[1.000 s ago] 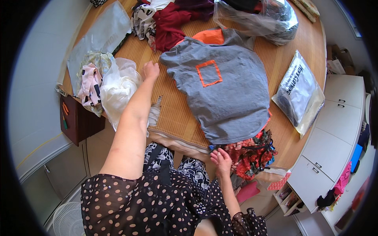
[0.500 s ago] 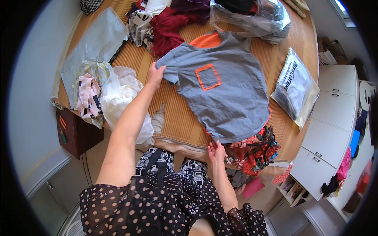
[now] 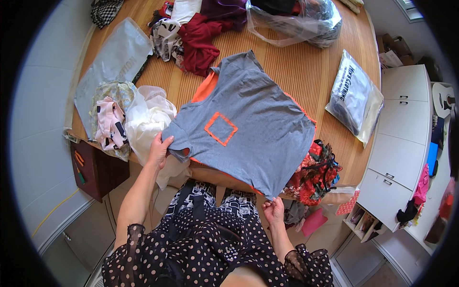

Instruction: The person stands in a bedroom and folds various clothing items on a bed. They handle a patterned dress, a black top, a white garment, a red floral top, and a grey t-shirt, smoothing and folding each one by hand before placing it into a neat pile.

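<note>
A grey T-shirt (image 3: 265, 115) with an orange square outline on it and orange showing at its neck and edges lies spread over the near part of the slatted mat. My left hand (image 3: 160, 150) grips its sleeve, beside a heap of sheer white cloth (image 3: 150, 117). At the shirt's lower corner, past the near edge of the mat, my right hand (image 3: 273, 210) pinches the hem. Close by on the right, a red floral garment (image 3: 313, 174) lies at the edge, partly covered by the shirt.
Dark red (image 3: 198, 45) and other clothes are heaped at the back. A clear plastic bag (image 3: 296, 24) holds clothing at the far right. A packaged garment (image 3: 354, 98) rests on the right. An empty-looking plastic sleeve (image 3: 114, 52) and a pink patterned cloth (image 3: 110, 122) lie left. White cabinets (image 3: 404, 126) stand right.
The shirt has been drawn toward me and turned, its neck now facing left. My left hand moved nearer with the sleeve; my right hand, open before, now pinches the hem corner.
</note>
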Available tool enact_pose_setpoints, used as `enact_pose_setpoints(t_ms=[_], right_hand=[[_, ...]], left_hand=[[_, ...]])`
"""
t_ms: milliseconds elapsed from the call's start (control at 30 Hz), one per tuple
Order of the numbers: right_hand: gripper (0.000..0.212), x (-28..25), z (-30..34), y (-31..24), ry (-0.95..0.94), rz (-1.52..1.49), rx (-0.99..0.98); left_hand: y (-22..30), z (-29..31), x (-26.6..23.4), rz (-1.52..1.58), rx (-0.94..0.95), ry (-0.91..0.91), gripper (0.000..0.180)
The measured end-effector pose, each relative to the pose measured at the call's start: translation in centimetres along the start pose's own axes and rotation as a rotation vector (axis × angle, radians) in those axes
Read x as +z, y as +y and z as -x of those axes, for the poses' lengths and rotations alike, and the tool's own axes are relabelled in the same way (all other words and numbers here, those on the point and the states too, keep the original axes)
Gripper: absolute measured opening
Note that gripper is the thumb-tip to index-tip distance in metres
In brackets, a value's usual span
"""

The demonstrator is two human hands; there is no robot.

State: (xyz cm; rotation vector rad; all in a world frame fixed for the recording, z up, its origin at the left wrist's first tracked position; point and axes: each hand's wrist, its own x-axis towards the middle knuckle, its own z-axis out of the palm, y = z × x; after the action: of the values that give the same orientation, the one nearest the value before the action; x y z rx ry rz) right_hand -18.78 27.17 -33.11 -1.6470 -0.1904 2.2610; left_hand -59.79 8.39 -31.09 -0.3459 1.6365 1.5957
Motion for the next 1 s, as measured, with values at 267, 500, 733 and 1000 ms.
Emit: enact_pose_setpoints(t_ms=[267, 500, 733, 1000], right_hand=[[0.006, -1.8, -0.4, -1.5, -0.100, 0.220, -0.129], [0.014, 0.4, -2.8, -6.4, -0.127, 0.049, -0.242], [0.004, -0.7, -4.3, -6.8, -0.128, 0.032, -0.278], [0.006, -2.3, -1.1, -3.5, -0.079, 0.813, 0.023]], left_hand=[[-0.6, 1.5, -0.4, -0.042, 0.032, 0.150, 0.030], [1.4, -1.0, 1.7, 0.097, 0.055, 0.242, 0.036], [2.2, -1.8, 1.9, 0.082, 0.169, 0.175, 0.018], [0.1, 3.2, -4.6, -0.015, 0.249, 0.369, 0.018]])
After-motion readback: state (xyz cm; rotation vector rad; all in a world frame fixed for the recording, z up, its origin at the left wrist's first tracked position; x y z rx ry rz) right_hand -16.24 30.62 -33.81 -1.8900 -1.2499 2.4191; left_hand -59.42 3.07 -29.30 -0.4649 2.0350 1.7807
